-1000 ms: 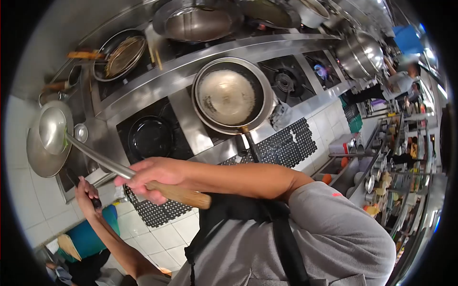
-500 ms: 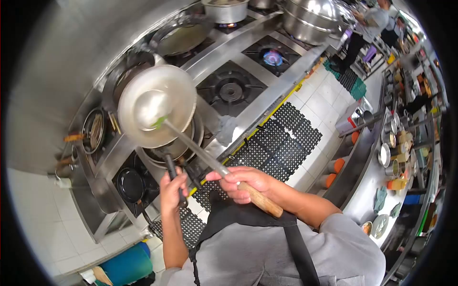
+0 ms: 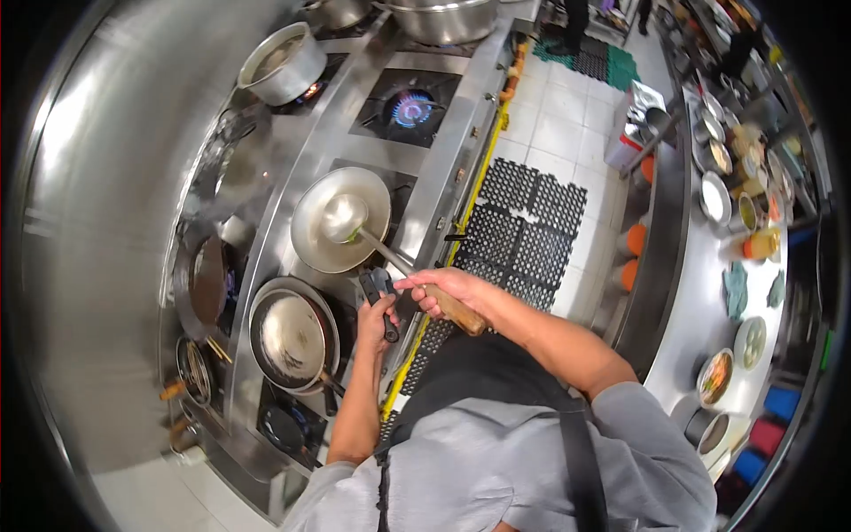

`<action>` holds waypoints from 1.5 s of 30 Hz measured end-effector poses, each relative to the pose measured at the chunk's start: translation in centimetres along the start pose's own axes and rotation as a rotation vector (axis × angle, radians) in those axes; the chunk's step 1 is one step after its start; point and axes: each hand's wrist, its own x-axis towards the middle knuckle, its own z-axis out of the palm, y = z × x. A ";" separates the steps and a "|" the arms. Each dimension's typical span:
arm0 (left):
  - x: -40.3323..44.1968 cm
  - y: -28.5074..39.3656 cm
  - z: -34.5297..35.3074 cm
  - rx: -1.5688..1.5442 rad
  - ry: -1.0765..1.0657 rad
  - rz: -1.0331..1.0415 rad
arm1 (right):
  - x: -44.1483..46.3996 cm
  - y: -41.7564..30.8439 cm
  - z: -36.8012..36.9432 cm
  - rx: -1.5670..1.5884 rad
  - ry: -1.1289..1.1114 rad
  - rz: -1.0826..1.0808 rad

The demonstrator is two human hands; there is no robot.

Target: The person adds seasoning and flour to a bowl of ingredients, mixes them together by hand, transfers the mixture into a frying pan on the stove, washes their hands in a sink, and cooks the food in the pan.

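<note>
My left hand [image 3: 378,321] is closed around the black handle of a pale metal wok [image 3: 310,239]. The wok sits over a front-row burner, its inside facing up; whether it rests on the grate I cannot tell. In my right hand [image 3: 450,291] is a long ladle [image 3: 390,256], gripped at its wooden handle. The round ladle bowl lies inside the wok, with a bit of something green near its neck. Beside the wok, toward the near end of the stove, stand stacked frying pans [image 3: 292,332] with handles pointing my way.
A lit burner [image 3: 411,109] flames beyond the wok. A steaming pot [image 3: 284,64] and a dark wok [image 3: 206,284] stand along the back row. Black rubber mats [image 3: 519,230] cover the floor to the right. A steel counter [image 3: 683,355] carries bowls, cloths and bottles.
The wok and ladle have moved from above the stacked pans to the burner farther along the stove, and the wok is lower. My view has turned, uncovering the stacked pans.
</note>
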 end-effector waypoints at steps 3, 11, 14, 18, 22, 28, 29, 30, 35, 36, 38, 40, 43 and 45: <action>3.0 -0.1 0.0 -0.011 -0.054 -0.039 | -0.2 -1.1 1.4 -0.138 0.187 -0.068; 6.1 -0.6 -0.1 -0.010 -0.159 -0.113 | 1.2 -4.9 -8.3 -0.144 0.466 -0.082; 4.9 0.3 -0.1 -0.022 -0.177 -0.193 | 6.9 -8.9 -16.8 -0.005 0.816 -0.322; 3.3 0.2 -1.9 -0.003 -0.185 -0.273 | 13.7 -16.2 -22.9 0.020 0.987 -0.623; 2.6 0.8 -1.9 -0.064 -0.192 -0.263 | 16.7 -20.0 -26.6 0.082 0.993 -0.695; 4.9 0.7 -1.0 -0.291 -0.113 -0.329 | 18.6 -19.9 -29.4 0.024 0.972 -0.809; 5.4 0.6 -0.9 -0.276 -0.120 -0.319 | 18.6 -20.0 -29.6 0.028 0.993 -0.794; 5.6 0.7 -0.7 -0.258 -0.127 -0.312 | 18.5 -19.9 -29.6 0.034 1.017 -0.779; 5.7 0.3 -0.3 0.369 0.259 -0.137 | 15.9 -20.2 -28.1 -1.268 1.256 -0.044; 5.6 1.5 -0.1 0.448 0.282 -0.159 | 14.6 -18.3 -27.1 -1.622 1.148 0.125; 7.3 2.9 1.2 0.463 0.238 -0.138 | 12.9 -11.5 -29.2 -1.729 1.011 0.038; 10.9 3.7 1.3 0.589 0.155 -0.041 | 11.4 -3.2 -34.5 -1.710 0.902 -0.241; 14.9 7.0 6.2 0.289 -0.053 -0.005 | 0.1 8.8 -26.4 -1.348 1.059 -0.081; 21.5 7.9 6.8 0.213 -0.212 -0.057 | -5.4 17.5 -26.9 -1.722 0.931 -0.116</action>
